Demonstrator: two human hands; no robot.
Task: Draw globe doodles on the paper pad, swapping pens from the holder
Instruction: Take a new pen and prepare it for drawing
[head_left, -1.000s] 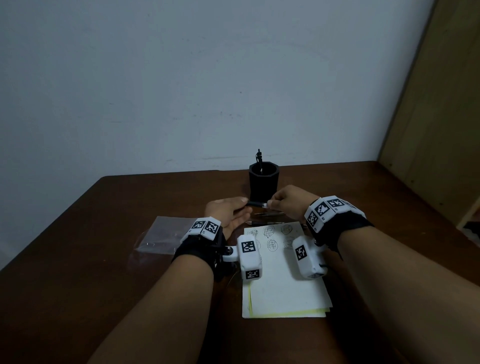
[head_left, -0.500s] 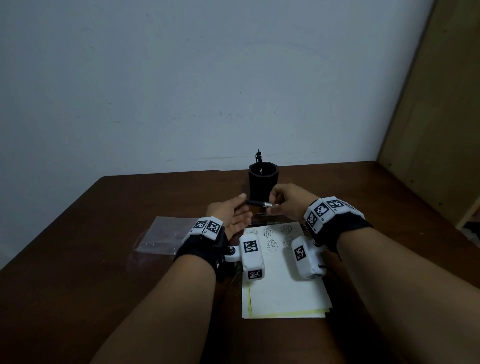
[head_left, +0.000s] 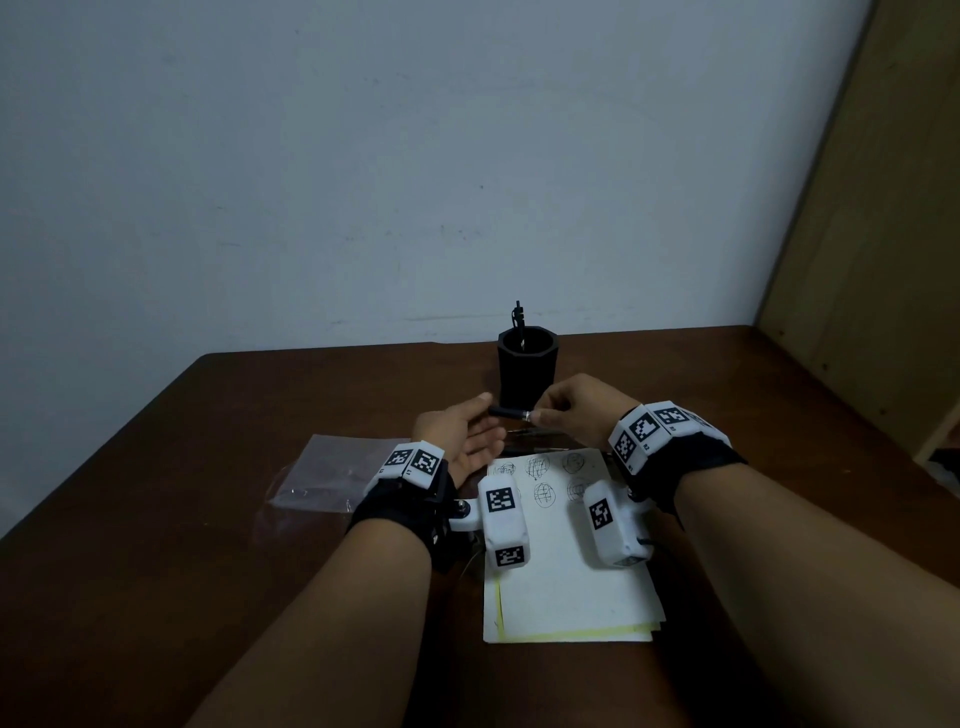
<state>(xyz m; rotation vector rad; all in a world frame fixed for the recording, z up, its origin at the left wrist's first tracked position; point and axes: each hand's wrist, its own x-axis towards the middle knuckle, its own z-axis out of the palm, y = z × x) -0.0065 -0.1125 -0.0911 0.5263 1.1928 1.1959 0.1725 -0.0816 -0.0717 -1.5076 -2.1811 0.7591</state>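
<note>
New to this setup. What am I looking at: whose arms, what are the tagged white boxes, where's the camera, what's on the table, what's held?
No robot here: these are a person's two bare arms, seen from one wide-angle camera worn on the head, looking forward and down. Each wrist wears a black strap carrying white blocks printed with square black-and-white markers, probably for tracking, though the picture cannot confirm that. On the brown table lie a paper pad with several globe doodles near its far edge, a clear plastic bag to its left, and a black pen holder with one standing pen. The right hand pinches a dark pen with a silver band, held level. The left hand is open beside the pen's free end.
</note>
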